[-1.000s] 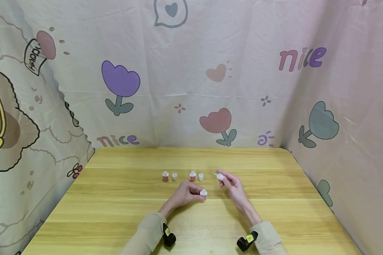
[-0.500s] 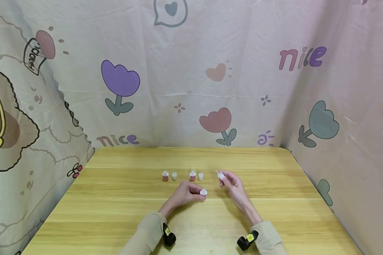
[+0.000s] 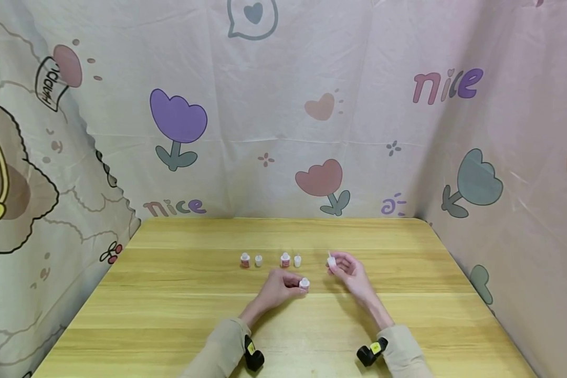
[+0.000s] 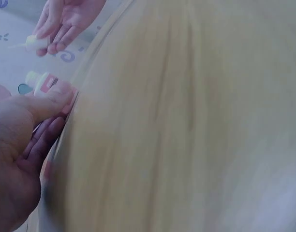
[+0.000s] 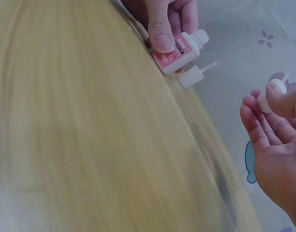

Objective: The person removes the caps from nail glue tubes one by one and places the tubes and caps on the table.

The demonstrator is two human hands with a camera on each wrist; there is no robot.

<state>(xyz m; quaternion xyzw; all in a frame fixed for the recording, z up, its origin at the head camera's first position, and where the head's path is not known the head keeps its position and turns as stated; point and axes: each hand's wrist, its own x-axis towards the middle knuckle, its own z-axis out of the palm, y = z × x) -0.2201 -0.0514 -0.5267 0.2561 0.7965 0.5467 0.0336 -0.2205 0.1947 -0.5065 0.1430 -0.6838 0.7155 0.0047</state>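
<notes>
My left hand (image 3: pixel 275 289) pinches a small white glue bottle (image 3: pixel 304 284) with a pink-red label, held upright and uncapped, thumb on its label (image 5: pixel 179 50). To its right, my right hand (image 3: pixel 353 274) holds a white cap (image 3: pixel 331 261) between thumb and fingers, its thin applicator pointing up. Behind the left hand stand two similar uncapped bottles, one left (image 3: pixel 245 260) and one nearer the middle (image 3: pixel 285 260). Each has a white cap to its right, the left cap (image 3: pixel 258 261) and the middle cap (image 3: pixel 297 261), whose applicator stands upright.
Everything stands on a light wooden table (image 3: pixel 179 294). A printed cloth (image 3: pixel 264 105) hangs behind and along both sides of it. Black wrist cameras, left (image 3: pixel 253 356) and right (image 3: pixel 371 353), sit at the sleeve cuffs.
The cap in my right hand has turned, its applicator swinging from pointing left to pointing up, and that hand has shifted slightly right. My left hand has moved the bottle slightly right and away.
</notes>
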